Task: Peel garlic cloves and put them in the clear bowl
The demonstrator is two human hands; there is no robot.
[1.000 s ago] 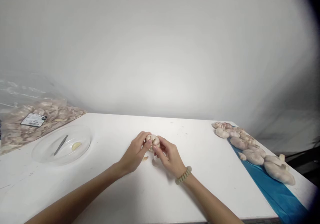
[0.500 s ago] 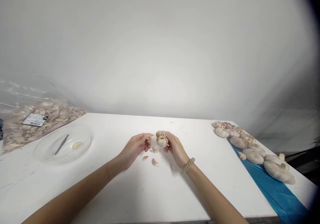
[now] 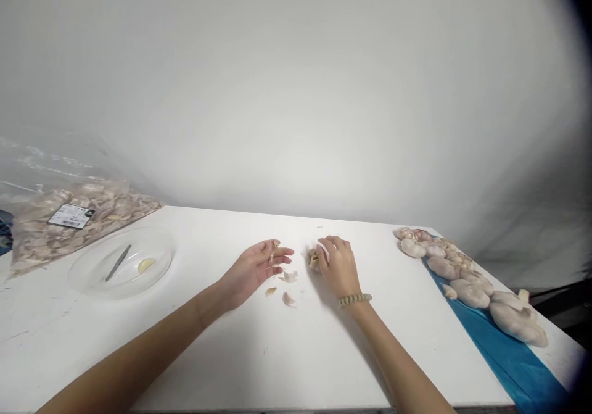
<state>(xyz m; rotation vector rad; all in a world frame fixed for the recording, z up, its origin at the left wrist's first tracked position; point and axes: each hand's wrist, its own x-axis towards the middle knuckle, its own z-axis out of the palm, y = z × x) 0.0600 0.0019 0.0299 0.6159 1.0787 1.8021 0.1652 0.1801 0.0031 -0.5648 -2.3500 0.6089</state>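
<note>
While curled under the right hand (image 3: 340, 264), garlic bulb (image 3: 314, 259) in its closed grip, against the table (image 3: 231, 340).

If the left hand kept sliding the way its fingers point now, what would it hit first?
The left hand points right, across the white table. First in line looks to be the pale broken garlic bulb held under the right hand, though depth is hard to judge. The papery skin scraps lie just nearer than that line.

We see a plain food-prep station, not a home kitchen: a bare white table (image 3: 231, 340) against a blank white wall (image 3: 296, 93). Garlic bulbs (image 3: 467, 278) lie at right, a labelled bulk bag (image 3: 78, 216) at left.
</note>
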